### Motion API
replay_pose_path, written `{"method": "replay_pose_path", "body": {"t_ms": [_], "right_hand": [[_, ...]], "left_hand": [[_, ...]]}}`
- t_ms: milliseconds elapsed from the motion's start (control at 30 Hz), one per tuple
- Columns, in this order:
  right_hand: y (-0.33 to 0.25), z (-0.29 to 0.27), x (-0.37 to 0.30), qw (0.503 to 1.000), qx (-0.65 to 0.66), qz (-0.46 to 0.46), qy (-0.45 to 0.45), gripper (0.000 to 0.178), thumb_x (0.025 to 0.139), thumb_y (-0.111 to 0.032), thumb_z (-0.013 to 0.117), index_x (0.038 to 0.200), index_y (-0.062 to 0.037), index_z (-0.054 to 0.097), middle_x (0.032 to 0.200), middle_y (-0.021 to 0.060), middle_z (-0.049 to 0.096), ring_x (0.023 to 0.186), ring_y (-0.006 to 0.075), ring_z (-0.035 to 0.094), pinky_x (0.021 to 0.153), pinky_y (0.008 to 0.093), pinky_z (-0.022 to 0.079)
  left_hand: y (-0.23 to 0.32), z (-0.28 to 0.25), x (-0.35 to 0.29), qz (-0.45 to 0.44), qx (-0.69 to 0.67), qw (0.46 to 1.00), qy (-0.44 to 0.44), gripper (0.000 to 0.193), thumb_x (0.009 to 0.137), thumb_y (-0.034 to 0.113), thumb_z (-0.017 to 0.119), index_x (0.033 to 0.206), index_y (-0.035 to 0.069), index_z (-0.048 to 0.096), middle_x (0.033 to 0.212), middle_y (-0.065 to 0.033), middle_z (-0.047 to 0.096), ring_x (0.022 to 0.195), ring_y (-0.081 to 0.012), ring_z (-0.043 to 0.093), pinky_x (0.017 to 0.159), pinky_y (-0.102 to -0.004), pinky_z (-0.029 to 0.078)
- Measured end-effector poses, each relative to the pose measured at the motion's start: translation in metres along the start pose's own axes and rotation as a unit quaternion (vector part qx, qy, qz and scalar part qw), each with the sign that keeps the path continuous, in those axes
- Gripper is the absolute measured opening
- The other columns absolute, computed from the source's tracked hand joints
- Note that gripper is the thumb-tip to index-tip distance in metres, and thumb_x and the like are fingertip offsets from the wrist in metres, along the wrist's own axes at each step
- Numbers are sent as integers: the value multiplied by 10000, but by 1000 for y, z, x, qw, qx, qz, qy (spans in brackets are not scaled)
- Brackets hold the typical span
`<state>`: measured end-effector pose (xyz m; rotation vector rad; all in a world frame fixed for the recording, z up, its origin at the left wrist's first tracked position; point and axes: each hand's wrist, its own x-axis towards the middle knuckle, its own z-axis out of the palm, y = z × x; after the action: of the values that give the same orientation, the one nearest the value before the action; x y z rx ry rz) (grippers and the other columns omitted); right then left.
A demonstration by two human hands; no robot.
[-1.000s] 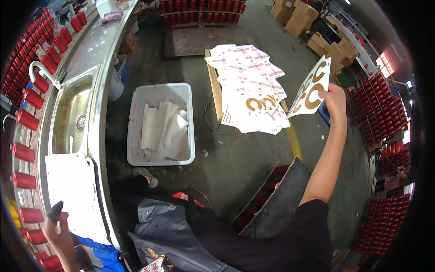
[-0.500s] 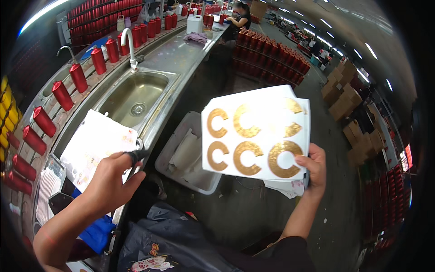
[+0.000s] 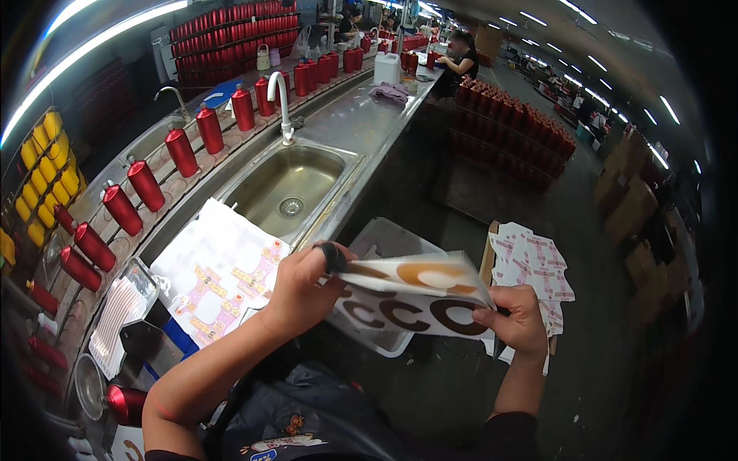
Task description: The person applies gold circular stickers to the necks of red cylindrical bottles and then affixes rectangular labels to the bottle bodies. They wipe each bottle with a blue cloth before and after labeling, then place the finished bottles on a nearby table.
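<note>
A few white sheets with gold C-shaped decals (image 3: 419, 275) are stretched between my hands above a plastic bin. The top sheet bends up and is blurred, and more C shapes show on the sheet beneath. My left hand (image 3: 300, 296), a black band around one finger, is closed on the left end. At the right end, my right hand (image 3: 521, 319) pinches the sheets between thumb and fingers. On the counter left of my left hand lies a white sheet with pink and yellow printed cut-outs (image 3: 223, 269).
A steel sink (image 3: 254, 192) with a white tap (image 3: 283, 107) is set into the counter. Red bottles (image 3: 181, 152) stand in a row along a conveyor behind it. Below are a bin (image 3: 392, 230) and a pile of printed sheets (image 3: 530, 265). A person (image 3: 461, 58) works farther along.
My left hand has come over from beside the counter and taken the left end of the decal sheets. The sheets have tilted from facing me to nearly flat and bent.
</note>
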<state>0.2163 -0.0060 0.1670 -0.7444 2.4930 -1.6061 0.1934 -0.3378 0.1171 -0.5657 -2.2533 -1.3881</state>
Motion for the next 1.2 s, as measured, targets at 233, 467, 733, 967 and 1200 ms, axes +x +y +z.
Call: {"method": "replay_pose_path", "body": {"t_ms": [233, 467, 733, 967, 1200], "right_hand": [[24, -27, 19, 999, 3, -13, -34, 195, 822, 64, 694, 1015, 75, 724, 825, 108, 730, 676, 108, 664, 607, 232, 503], [21, -55, 59, 984, 86, 27, -153, 208, 799, 22, 708, 992, 99, 726, 823, 100, 725, 717, 110, 666, 652, 231, 492], [48, -53, 169, 911, 100, 27, -398, 533, 841, -289, 802, 1167, 113, 672, 973, 161, 746, 886, 190, 713, 822, 321, 544], [129, 40, 183, 888, 427, 95, -141, 954, 924, -723, 487, 1454, 66, 410, 486, -24, 466, 419, 35, 432, 472, 200, 333], [120, 182, 129, 885, 449, 98, -75, 794, 862, -444, 771, 1383, 58, 443, 951, 70, 680, 566, 34, 527, 462, 197, 388]], "left_hand": [[2, 13, 6, 39, 41, 998, -33, 300, 648, -142, 689, 910, -9, 626, 973, -153, 678, 807, -343, 688, 667, -362, 564], [2, 12, 10, -168, -26, 969, -179, 379, 865, 30, 707, 1182, 13, 499, 990, -216, 650, 858, -420, 655, 733, -401, 547], [-23, 0, -2, -364, -285, 879, -116, 270, 828, 27, 779, 1085, -27, 714, 925, -76, 745, 891, -132, 687, 851, -295, 547], [-79, -59, -23, -273, -466, 810, 229, 450, 874, 53, 729, 1297, 27, 577, 1194, -68, 686, 1100, -218, 660, 1002, -386, 521], [-117, -33, -26, -337, -499, 689, 404, 385, 938, -12, 645, 1304, 69, 557, 1221, -67, 668, 1118, -196, 648, 1006, -374, 532]]}}
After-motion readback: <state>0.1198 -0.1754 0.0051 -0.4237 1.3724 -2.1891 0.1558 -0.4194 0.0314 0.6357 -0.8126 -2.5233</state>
